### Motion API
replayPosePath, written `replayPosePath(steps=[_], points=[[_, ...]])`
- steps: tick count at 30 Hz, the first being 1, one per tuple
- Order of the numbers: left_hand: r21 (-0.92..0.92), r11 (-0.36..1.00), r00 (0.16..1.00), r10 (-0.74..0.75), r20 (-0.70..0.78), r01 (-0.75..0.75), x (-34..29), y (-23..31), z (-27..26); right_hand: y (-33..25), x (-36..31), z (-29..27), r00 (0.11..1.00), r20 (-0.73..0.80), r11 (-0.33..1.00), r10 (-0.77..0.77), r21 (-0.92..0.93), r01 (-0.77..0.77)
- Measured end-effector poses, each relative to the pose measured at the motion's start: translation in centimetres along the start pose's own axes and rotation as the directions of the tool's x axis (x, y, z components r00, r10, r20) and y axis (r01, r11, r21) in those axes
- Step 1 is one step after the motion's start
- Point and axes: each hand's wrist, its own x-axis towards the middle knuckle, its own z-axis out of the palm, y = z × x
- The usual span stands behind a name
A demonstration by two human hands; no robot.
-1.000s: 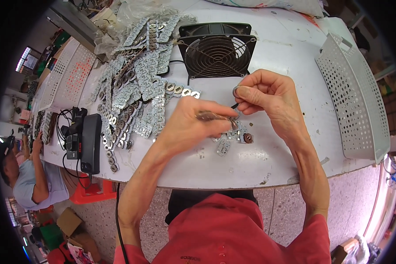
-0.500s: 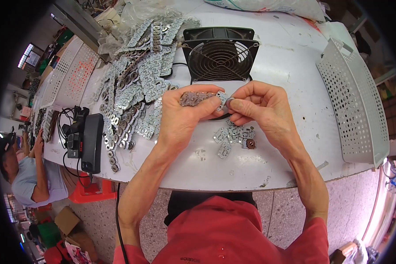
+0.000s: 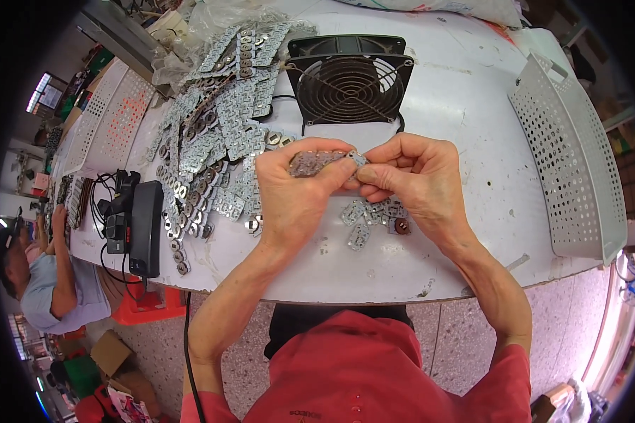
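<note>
My left hand is closed round a short panel of small joined metal-and-board pieces, thumb on top near its right end. At that end my right hand pinches with thumb and fingertips, pressed close to the left thumb. What sits between the right fingertips is mostly covered. Below the hands lies a little group of loose silvery board pieces. One of them carries a brown round part. Left of my left hand spreads a large heap of similar silvery panels, several with round metal discs.
A black fan stands just beyond my hands. White perforated baskets stand at right and left. A black power adapter with cables lies at left. Another person sits at the table's left side.
My right fingertips have moved slightly left, against the panel's end. The grey round part seen at the right thumb before is now hidden. The whole view has shifted a little.
</note>
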Motion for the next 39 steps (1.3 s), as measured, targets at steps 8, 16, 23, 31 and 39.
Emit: replayPosePath(steps=[8,16,23,31,39], points=[[0.003,1.000,1.000,0.000,-0.013,0.000,-0.2,-0.2,0.3,0.1,0.1,0.0,1.000,0.002,1.000,0.004,-0.002,-0.004],[0.013,0.998,0.993,-0.060,0.104,0.059,0.6,0.4,-0.9,-1.0,0.9,-1.9,0.991,0.102,0.996,0.085,-0.015,-0.084],[0.077,0.997,0.983,-0.026,0.180,0.012,0.9,-0.2,-0.9,-0.4,1.3,-2.1,0.985,0.086,0.988,0.149,-0.041,-0.146],[0.183,0.975,0.982,0.100,0.162,-0.129,1.4,-1.1,-1.7,-0.3,2.2,-1.6,0.977,0.141,0.980,0.161,-0.141,-0.141],[0.154,0.986,0.987,0.045,0.155,-0.069,1.5,-1.0,-1.8,-0.2,2.6,-1.4,0.978,0.131,0.976,0.159,-0.171,-0.136]])
